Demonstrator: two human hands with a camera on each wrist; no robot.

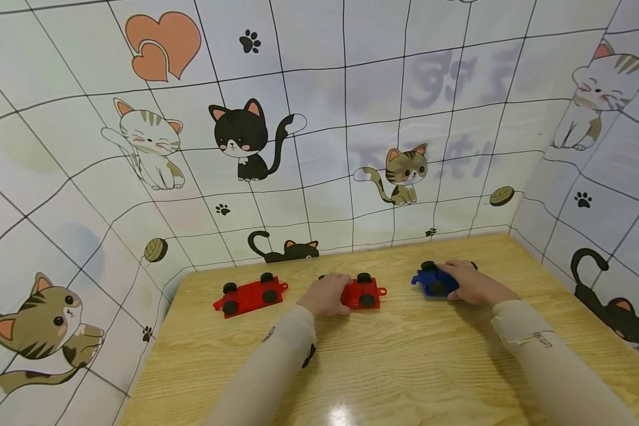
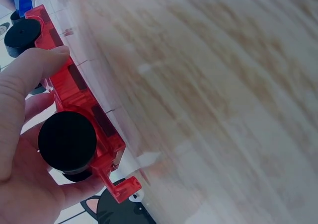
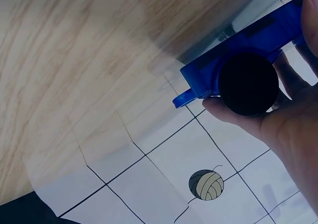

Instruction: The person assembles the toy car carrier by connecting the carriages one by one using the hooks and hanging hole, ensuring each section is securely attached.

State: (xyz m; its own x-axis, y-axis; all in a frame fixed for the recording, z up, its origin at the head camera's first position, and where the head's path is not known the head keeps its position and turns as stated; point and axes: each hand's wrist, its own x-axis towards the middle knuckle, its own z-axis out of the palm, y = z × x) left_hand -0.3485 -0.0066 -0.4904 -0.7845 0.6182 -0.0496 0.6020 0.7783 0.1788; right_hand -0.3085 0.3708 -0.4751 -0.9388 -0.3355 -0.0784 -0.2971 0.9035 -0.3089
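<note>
Pinching with the fingers of the left hand [image 1: 325, 294] the middle red car [image 1: 354, 294], placed on the far part of the surface [image 1: 394, 361], wheels [image 1: 364, 278] upward. Pressing the thumb [image 2: 47, 62] on its near side. Holding with the right hand [image 1: 471, 283] the blue car [image 1: 436, 285], also on the surface, to the right of the middle red car and apart from it, with fingers curled round the body. Showing a small ring [image 1: 383, 291] at the right end of the middle red car, pointing toward the blue car. Having also a left red car [image 1: 251, 297], wheels upward, to the left of the left hand. Seeing behind, at the far side, a wall covering [image 1: 325, 142] with printed cats.
</note>
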